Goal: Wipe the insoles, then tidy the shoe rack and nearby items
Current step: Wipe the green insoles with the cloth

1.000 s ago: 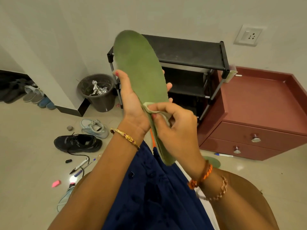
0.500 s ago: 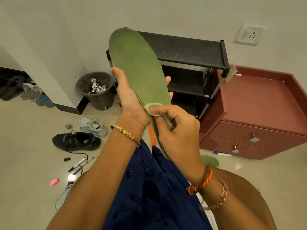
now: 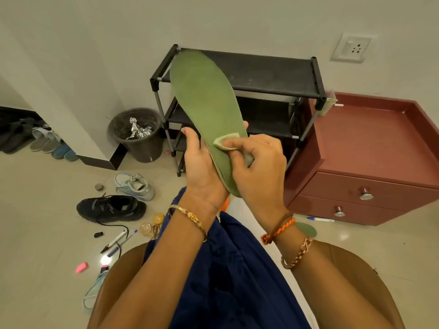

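A long green insole (image 3: 204, 98) stands nearly upright in front of me, toe end up. My left hand (image 3: 202, 167) grips its lower half from behind, thumb on the left edge. My right hand (image 3: 256, 167) pinches a small pale green cloth (image 3: 224, 141) and presses it against the insole's face near the heel. The black shoe rack (image 3: 268, 77) stands behind against the wall, its shelves bare as far as I can see. A second green insole (image 3: 307, 230) lies on the floor, mostly hidden by my right wrist.
A dark bin (image 3: 139, 136) with foil stands left of the rack, a red drawer cabinet (image 3: 370, 157) right of it. On the floor lie a black shoe (image 3: 111, 208), a pale blue shoe (image 3: 135, 186), pens (image 3: 118, 242), a pink eraser (image 3: 81, 267) and small bottles (image 3: 152, 224). Sandals (image 3: 45, 143) sit far left.
The view has shifted, so the insole and hands sit a little lower and further right in frame. My right hand with the cloth stays near the heel, moving slightly along the insole.
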